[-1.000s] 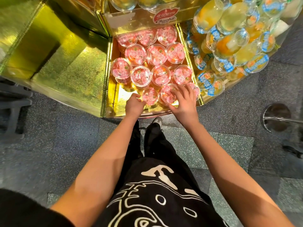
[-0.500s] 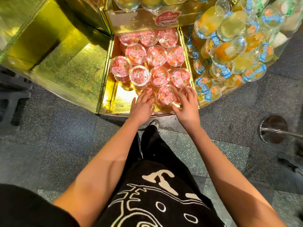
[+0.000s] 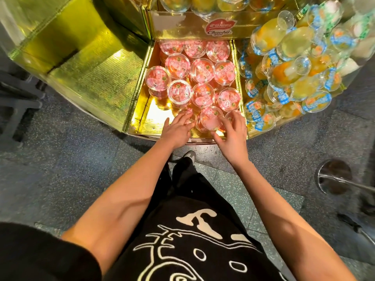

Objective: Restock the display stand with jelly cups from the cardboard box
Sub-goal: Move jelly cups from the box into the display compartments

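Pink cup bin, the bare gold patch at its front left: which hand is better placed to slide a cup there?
Left, probably. The left hand rests with straight fingers on a front pink-lidded cup right beside the bare gold patch; the right hand is farther off, toward the opposite side.

I count thirteen pink-lidded jelly cups in the middle compartment, with more half hidden beneath them. The blue-labelled cups heaped to the right are too jumbled to number. Two hands: my left hand and right hand. One shoe.
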`<control>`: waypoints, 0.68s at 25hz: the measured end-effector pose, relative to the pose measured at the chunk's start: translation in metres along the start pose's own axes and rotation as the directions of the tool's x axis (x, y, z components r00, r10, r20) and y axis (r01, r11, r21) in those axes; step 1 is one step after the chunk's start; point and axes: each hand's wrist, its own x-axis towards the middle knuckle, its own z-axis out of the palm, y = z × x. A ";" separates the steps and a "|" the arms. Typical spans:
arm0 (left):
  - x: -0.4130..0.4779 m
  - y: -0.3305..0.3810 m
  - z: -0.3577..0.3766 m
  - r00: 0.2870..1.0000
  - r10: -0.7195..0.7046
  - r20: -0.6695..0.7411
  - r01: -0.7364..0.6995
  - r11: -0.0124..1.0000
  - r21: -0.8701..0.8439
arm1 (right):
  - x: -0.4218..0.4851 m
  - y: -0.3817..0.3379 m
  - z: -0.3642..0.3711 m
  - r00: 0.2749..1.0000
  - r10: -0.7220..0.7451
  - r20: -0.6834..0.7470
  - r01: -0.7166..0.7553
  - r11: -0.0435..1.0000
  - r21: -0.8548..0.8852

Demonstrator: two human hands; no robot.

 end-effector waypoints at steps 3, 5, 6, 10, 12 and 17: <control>-0.013 -0.003 -0.002 0.995 -0.005 -0.099 -0.006 0.994 -0.110 | -0.002 -0.014 -0.004 0.998 -0.010 -0.069 0.010 1.000 0.003; -0.031 -0.009 -0.012 0.979 -0.067 -0.194 0.031 0.982 -0.187 | -0.001 -0.031 -0.009 0.991 0.024 -0.133 -0.020 0.999 0.031; -0.041 -0.015 -0.020 0.960 -0.111 -0.256 0.057 0.976 -0.209 | 0.001 -0.042 -0.011 0.986 0.055 -0.159 -0.049 0.998 0.044; -0.085 -0.053 -0.058 0.818 -0.208 -0.536 0.088 0.966 -0.241 | 0.008 -0.108 -0.013 0.967 0.137 -0.215 -0.117 0.988 0.103; -0.105 -0.090 -0.080 0.718 -0.256 -0.648 0.097 0.958 -0.270 | 0.019 -0.154 -0.006 0.970 0.091 -0.226 -0.066 0.991 0.116; -0.163 -0.205 -0.127 0.607 -0.361 -0.708 0.209 0.932 -0.295 | 0.062 -0.304 0.035 0.975 -0.076 -0.210 0.094 0.993 0.077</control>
